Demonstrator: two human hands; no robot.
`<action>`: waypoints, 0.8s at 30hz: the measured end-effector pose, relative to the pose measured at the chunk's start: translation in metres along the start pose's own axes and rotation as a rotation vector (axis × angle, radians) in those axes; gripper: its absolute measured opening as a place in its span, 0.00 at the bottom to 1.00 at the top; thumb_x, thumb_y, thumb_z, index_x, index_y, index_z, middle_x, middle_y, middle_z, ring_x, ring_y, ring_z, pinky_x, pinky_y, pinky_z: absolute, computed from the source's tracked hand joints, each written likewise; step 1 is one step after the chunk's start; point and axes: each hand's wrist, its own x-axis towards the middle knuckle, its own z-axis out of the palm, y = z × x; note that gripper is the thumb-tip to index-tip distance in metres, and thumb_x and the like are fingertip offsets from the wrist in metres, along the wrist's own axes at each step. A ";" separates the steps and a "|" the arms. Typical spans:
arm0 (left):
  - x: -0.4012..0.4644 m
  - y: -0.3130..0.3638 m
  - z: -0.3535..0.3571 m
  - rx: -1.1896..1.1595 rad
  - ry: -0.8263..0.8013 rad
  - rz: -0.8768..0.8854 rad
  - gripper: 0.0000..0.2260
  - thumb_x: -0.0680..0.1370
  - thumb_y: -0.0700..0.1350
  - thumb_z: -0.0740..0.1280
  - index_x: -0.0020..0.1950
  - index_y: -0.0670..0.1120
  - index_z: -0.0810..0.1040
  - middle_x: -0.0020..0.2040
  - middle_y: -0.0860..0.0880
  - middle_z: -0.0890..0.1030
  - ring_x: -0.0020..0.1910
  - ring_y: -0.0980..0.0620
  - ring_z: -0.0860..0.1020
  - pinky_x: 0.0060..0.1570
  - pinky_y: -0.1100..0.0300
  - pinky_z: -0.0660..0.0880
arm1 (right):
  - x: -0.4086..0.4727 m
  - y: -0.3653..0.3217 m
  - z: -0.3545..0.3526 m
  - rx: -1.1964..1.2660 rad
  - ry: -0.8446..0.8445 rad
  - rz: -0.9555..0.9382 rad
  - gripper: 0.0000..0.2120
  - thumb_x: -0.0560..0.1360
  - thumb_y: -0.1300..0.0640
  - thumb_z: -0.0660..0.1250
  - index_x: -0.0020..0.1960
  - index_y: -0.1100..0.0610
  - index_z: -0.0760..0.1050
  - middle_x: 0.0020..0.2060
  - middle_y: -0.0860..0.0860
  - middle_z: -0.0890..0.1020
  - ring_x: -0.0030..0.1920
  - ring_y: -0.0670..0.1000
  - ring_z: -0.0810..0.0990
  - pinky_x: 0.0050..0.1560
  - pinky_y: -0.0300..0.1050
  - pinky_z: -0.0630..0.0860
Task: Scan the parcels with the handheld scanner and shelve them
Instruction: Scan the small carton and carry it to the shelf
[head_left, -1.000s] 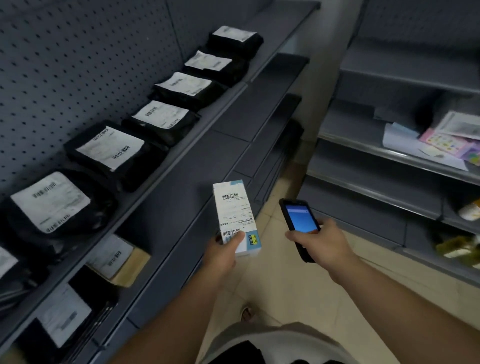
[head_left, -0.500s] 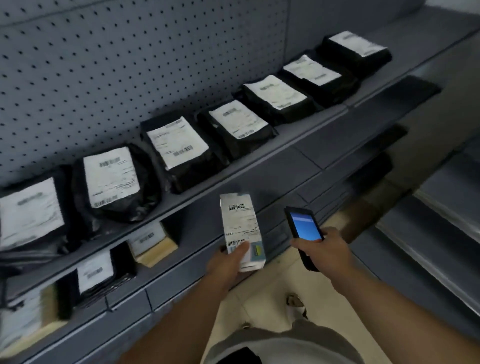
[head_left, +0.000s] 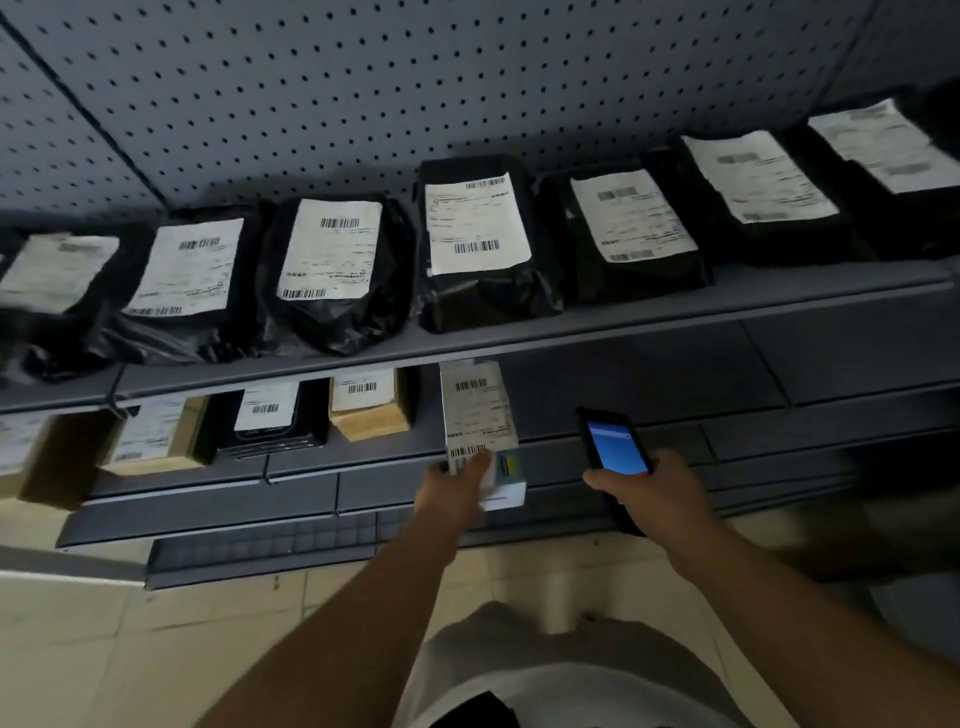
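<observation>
Left hand (head_left: 457, 480) gripping the lower end of a white labelled box parcel (head_left: 480, 415), held upright before the lower shelf (head_left: 649, 395); right hand (head_left: 644, 486) wrapped round the handheld scanner (head_left: 613, 447), screen lit blue, just beside the parcel; black bagged parcels (head_left: 478, 244) ranged along the upper shelf (head_left: 675, 306).

Glossy black plastic parcels (head_left: 332, 291), paper labels (head_left: 475, 223); matt perforated metal backboard (head_left: 363, 88).
</observation>
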 end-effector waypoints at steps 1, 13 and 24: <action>0.007 0.002 0.000 0.000 0.013 0.007 0.19 0.78 0.59 0.75 0.60 0.48 0.78 0.52 0.47 0.84 0.50 0.45 0.85 0.56 0.42 0.84 | 0.004 -0.002 0.005 -0.008 -0.011 -0.007 0.42 0.64 0.41 0.83 0.69 0.59 0.70 0.53 0.54 0.80 0.50 0.55 0.81 0.42 0.49 0.77; 0.081 0.017 0.004 -0.004 0.111 0.091 0.23 0.76 0.64 0.74 0.62 0.51 0.76 0.55 0.48 0.81 0.55 0.45 0.81 0.61 0.43 0.82 | 0.057 0.000 0.040 -0.033 -0.053 -0.117 0.40 0.68 0.44 0.82 0.72 0.57 0.70 0.54 0.54 0.81 0.50 0.52 0.81 0.38 0.44 0.74; 0.132 0.035 0.015 0.100 0.201 0.199 0.33 0.78 0.65 0.72 0.72 0.42 0.75 0.64 0.42 0.81 0.63 0.39 0.80 0.67 0.46 0.76 | 0.097 0.001 0.053 0.034 -0.056 -0.179 0.50 0.68 0.41 0.81 0.80 0.56 0.61 0.56 0.51 0.79 0.57 0.54 0.79 0.55 0.51 0.76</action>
